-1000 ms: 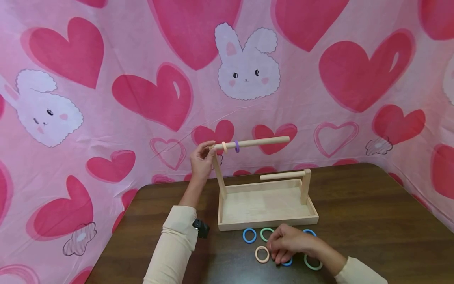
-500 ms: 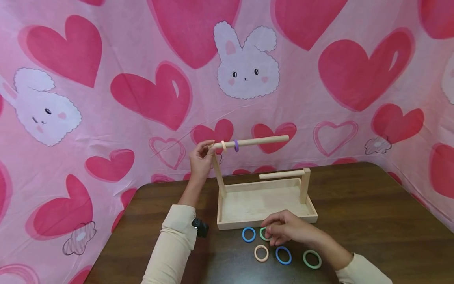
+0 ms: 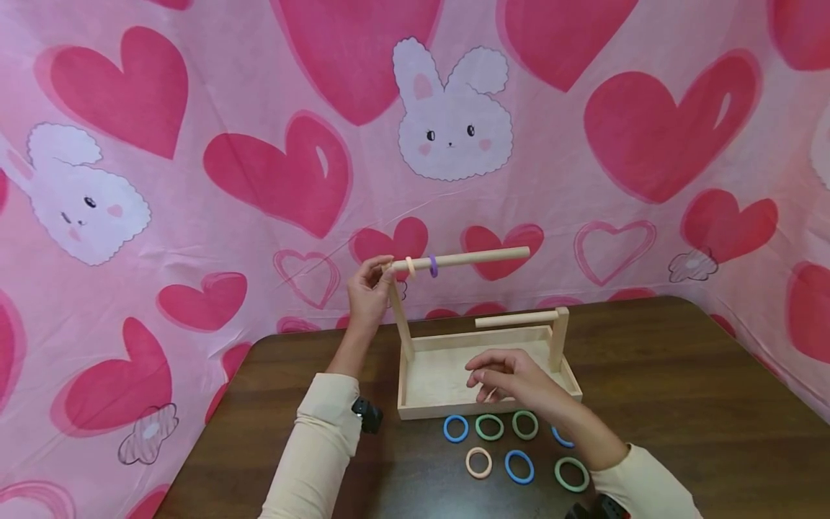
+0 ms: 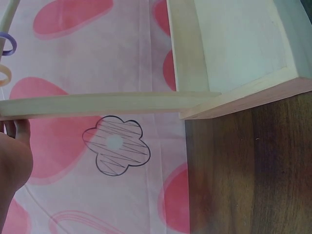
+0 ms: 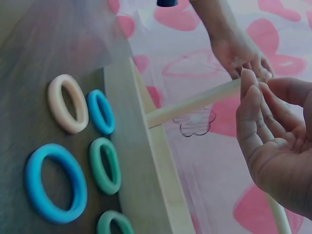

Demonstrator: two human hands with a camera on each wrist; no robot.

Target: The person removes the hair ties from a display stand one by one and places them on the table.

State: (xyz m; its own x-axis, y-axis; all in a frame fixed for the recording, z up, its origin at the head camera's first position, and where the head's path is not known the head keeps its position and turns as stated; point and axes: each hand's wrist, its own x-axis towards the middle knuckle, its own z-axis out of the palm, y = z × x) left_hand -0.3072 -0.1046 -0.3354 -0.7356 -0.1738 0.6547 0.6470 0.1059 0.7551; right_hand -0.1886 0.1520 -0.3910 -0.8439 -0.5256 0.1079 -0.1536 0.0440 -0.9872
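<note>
A wooden tray stand [image 3: 480, 412] has a tall left post [image 3: 400, 324] bearing an upper rod [image 3: 483, 257]. A peach ring [image 3: 412, 269] and a purple ring [image 3: 435, 268] hang on that rod. My left hand [image 3: 367, 297] grips the top of the post, where the rod joins it. Above the tray's front edge hovers my right hand [image 3: 512, 376], its fingers loosely curled with nothing visible in them. In front of the tray lie several rings, among them a blue ring [image 3: 445, 429], a green ring [image 3: 477, 428] and a peach ring [image 3: 468, 463].
A shorter post [image 3: 559, 344] at the tray's right holds a lower rod [image 3: 515, 320] pointing left. More rings lie near the right forearm, including a blue one and a green ring [image 3: 571, 491]. A pink heart-patterned cloth [image 3: 272, 72] hangs behind the dark wooden table [image 3: 668, 389].
My right hand has lifted from the rings on the table and moved up and back over the tray, uncovering the green rings. My left hand stays on the post.
</note>
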